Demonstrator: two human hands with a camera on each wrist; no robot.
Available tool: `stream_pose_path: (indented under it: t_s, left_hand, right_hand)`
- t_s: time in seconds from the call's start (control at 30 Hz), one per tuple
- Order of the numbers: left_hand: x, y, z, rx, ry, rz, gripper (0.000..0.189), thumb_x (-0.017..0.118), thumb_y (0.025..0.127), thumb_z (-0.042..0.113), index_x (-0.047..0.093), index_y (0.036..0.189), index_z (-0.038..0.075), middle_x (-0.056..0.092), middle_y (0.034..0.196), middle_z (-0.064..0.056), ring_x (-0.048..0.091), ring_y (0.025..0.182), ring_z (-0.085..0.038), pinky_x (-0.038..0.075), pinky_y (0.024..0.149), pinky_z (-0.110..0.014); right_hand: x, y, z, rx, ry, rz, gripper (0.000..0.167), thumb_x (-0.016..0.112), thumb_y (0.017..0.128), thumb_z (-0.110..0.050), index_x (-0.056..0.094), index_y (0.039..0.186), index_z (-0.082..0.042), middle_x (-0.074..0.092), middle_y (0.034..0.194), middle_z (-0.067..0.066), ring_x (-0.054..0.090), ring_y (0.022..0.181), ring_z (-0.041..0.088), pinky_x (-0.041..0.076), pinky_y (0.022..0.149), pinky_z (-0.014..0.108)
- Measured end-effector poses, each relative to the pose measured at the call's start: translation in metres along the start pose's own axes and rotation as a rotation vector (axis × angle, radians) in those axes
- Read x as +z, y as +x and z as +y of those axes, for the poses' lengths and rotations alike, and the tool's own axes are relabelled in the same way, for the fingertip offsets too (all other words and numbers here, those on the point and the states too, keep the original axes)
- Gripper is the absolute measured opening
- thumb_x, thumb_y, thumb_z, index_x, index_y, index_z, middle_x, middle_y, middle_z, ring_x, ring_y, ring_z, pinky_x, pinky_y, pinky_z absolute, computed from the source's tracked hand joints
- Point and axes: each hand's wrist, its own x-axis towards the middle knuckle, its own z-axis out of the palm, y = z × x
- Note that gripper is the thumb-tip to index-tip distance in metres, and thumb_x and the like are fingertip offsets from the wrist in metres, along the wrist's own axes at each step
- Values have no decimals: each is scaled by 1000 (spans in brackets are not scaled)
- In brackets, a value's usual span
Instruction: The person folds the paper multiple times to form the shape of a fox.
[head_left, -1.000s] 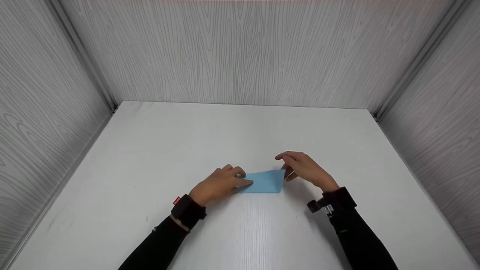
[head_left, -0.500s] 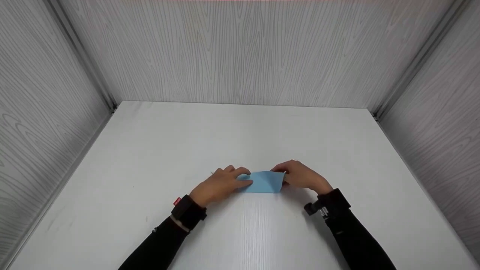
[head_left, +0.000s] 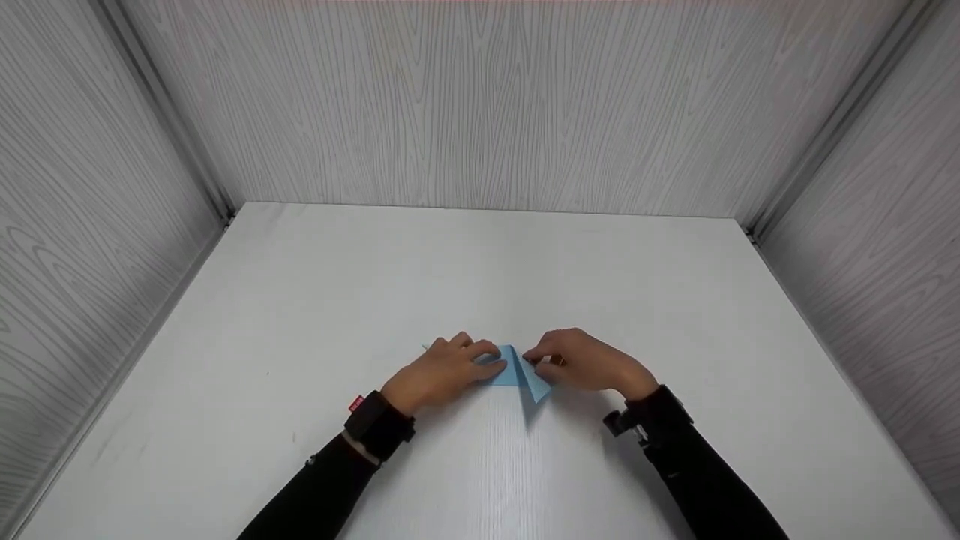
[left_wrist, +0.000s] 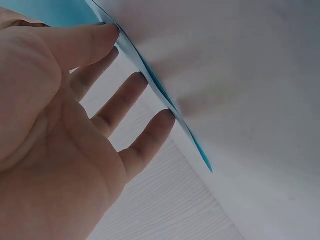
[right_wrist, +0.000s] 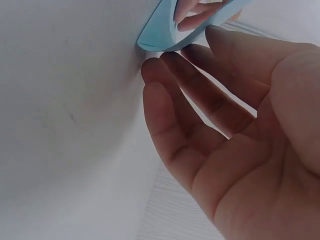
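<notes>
A folded sheet of light blue paper [head_left: 508, 374] lies on the white table between my two hands. My left hand [head_left: 442, 371] presses its left part, thumb and fingertips on the paper. In the left wrist view, several fingertips touch the edge of the blue paper [left_wrist: 60, 11], whose layers stand slightly apart. My right hand [head_left: 592, 361] pinches the right end between thumb and fingers, bent over toward the left with a corner pointing at me. The right wrist view has this blue paper [right_wrist: 157, 32] curving in a loop above the fingertips.
The white tabletop [head_left: 480, 262] spreads around the hands. Grey wood-grain panels enclose it, with a back wall [head_left: 487, 105], a left wall [head_left: 90, 195] and a right wall [head_left: 885, 195]. Black bands [head_left: 379, 424] sit on both wrists.
My right hand has come in from beside the paper, taken hold of its right end and brought it leftward into a bent flap. My left hand has stayed nearly in place.
</notes>
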Motion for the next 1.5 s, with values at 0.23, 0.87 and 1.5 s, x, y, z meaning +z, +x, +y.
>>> stream_pose_path:
  t_s: [0.23, 0.87, 1.5]
  left_hand:
    - [0, 5, 3, -3, -134, 34, 53, 65, 98, -4, 58, 146, 16, 61, 132, -3, 56, 110, -21, 51, 95, -30]
    - [2, 5, 5, 26, -150, 4, 71, 65, 91, -17, 66, 140, 35, 59, 129, -4, 55, 100, -19, 48, 78, -20]
    - [3, 4, 10, 38, -200, 102, 57, 67, 89, -17, 75, 125, 26, 63, 112, -2, 60, 103, -18, 51, 87, -22]
  right_hand:
    - [5, 2, -8, 43, -91, -28, 34, 64, 100, -7, 69, 133, -3, 66, 117, 12, 63, 94, 17, 54, 83, 30]
    - [8, 2, -8, 23, -134, -27, 34, 67, 97, -4, 71, 131, -4, 63, 113, 11, 59, 89, 17, 51, 80, 26]
    - [18, 5, -6, -28, -186, 19, 40, 66, 96, 1, 65, 135, -5, 57, 107, 12, 57, 84, 18, 51, 77, 27]
